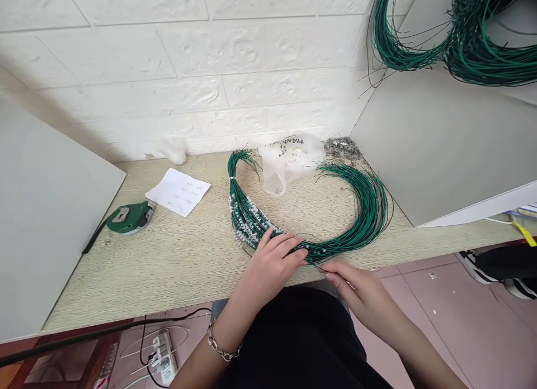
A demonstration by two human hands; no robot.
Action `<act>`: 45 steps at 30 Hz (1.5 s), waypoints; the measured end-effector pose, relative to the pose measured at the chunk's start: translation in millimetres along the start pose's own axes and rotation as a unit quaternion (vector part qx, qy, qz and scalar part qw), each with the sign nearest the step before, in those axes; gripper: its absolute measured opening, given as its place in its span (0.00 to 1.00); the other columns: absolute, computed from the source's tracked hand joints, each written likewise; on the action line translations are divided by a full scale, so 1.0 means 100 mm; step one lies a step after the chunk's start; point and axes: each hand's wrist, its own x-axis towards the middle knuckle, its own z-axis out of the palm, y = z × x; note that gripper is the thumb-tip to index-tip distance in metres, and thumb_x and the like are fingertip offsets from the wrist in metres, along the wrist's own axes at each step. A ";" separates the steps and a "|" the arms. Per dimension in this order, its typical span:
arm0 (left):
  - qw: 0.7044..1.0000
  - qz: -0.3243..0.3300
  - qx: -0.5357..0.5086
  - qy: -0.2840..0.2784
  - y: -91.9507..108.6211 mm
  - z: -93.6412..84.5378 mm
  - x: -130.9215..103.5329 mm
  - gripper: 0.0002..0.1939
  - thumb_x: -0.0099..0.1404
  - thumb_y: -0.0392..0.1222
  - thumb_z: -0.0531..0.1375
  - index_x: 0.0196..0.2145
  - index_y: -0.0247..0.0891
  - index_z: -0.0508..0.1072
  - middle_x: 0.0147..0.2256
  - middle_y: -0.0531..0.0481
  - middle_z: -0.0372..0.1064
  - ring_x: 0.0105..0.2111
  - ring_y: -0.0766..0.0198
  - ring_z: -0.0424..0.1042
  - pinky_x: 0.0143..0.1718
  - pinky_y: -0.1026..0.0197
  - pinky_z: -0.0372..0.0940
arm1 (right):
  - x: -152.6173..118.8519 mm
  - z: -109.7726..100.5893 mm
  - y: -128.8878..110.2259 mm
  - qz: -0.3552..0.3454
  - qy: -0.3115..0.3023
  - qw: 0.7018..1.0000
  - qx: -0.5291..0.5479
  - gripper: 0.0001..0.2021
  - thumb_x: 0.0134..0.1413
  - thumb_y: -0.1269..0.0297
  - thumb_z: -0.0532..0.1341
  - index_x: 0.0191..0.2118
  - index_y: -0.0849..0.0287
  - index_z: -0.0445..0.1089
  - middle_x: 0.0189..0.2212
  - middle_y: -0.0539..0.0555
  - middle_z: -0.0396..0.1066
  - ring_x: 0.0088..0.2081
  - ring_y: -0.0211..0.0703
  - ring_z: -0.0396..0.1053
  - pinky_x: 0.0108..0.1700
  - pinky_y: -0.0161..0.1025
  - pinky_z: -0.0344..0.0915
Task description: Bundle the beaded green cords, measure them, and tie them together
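Note:
A curved bundle of thin dark green cords (pixel 367 210) lies on the table, with small white beads (pixel 251 224) strung along its left part. A white band (pixel 232 178) ties it near its upper left end. My left hand (pixel 274 263) is over the front of the bundle, fingers bent round the cords beside the beads. Just to the right, at the table's front edge, my right hand (pixel 364 291) pinches a single dark cord (pixel 319 267) between thumb and forefinger.
Behind the bundle lies a clear plastic bag (pixel 293 154) with small white pieces, near a dark grey heap (pixel 343 148). At left are a written note (pixel 178 191) and a green tape measure (pixel 131 217). More green cords (pixel 495 59) hang over the right panel (pixel 440 137).

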 end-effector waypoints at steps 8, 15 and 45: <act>0.995 -0.022 -0.012 0.091 -0.01 0.04 0.02 0.07 0.60 0.35 0.53 0.36 0.38 0.69 0.39 0.53 0.70 0.42 0.68 0.65 0.52 0.56 0.53 | -0.08 -0.63 0.21 -0.001 0.039 0.996 -0.079 0.09 0.54 0.60 0.52 0.35 0.53 0.68 0.33 0.49 0.71 0.32 0.39 0.69 0.33 0.33 0.66; 0.982 -0.124 0.061 0.127 -0.05 -0.08 0.05 0.11 0.60 0.37 0.53 0.41 0.40 0.68 0.45 0.46 0.65 0.45 0.61 0.63 0.52 0.49 0.50 | -0.21 -0.87 0.27 -0.005 0.211 0.970 -0.120 0.09 0.49 0.57 0.55 0.31 0.53 0.69 0.27 0.50 0.71 0.27 0.41 0.68 0.27 0.34 0.64; 0.993 -0.047 0.046 -0.100 0.34 0.26 0.46 0.28 0.61 0.55 0.45 0.54 0.34 0.56 0.54 0.43 0.56 0.53 0.56 0.55 0.53 0.49 0.51 | 0.20 -0.55 0.61 -0.107 0.106 0.928 -0.341 0.15 0.54 0.76 0.42 0.36 0.60 0.64 0.29 0.54 0.68 0.31 0.40 0.66 0.48 0.46 0.57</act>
